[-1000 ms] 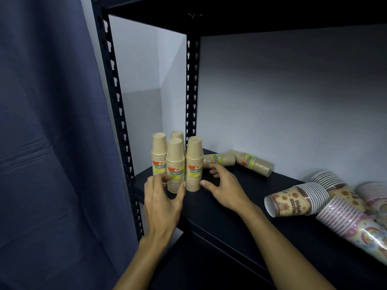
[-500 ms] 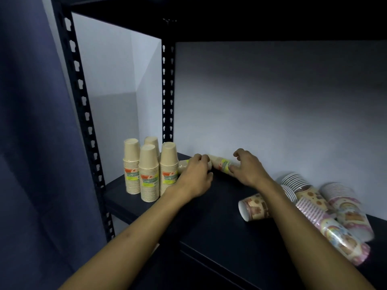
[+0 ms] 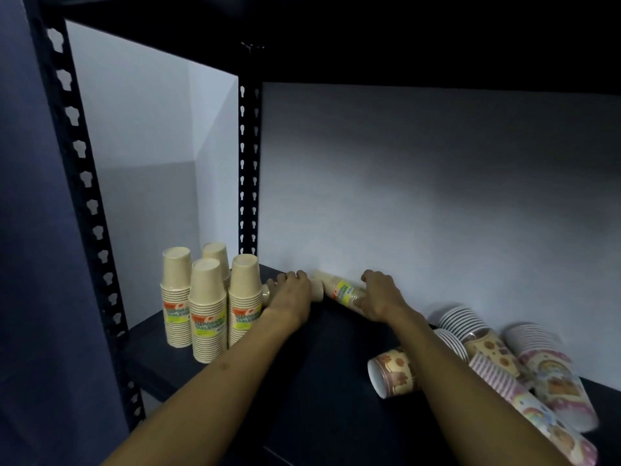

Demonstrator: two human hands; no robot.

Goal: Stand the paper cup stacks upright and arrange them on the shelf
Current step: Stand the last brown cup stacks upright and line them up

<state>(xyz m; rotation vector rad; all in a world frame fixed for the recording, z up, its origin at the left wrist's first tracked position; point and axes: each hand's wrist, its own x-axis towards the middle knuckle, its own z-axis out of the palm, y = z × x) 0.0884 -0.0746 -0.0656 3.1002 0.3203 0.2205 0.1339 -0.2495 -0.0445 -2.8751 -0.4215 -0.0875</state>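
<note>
We count four kraft stacks (image 3: 208, 304) upright at shelf (image 3: 336, 381) left end. Our left hand (image 3: 291, 294) grips one lying stack (image 3: 317, 290), right hand (image 3: 381, 295) grips another (image 3: 346, 292), both against back wall (image 3: 420, 196). Patterned stacks (image 3: 504, 361) lie toppled at right, untouched. Open room mid-shelf; front edge near.

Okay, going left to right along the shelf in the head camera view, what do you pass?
Blue curtain → upright tan cup stacks → left hand → lying tan stack → right hand → toppled patterned cup stacks.
</note>
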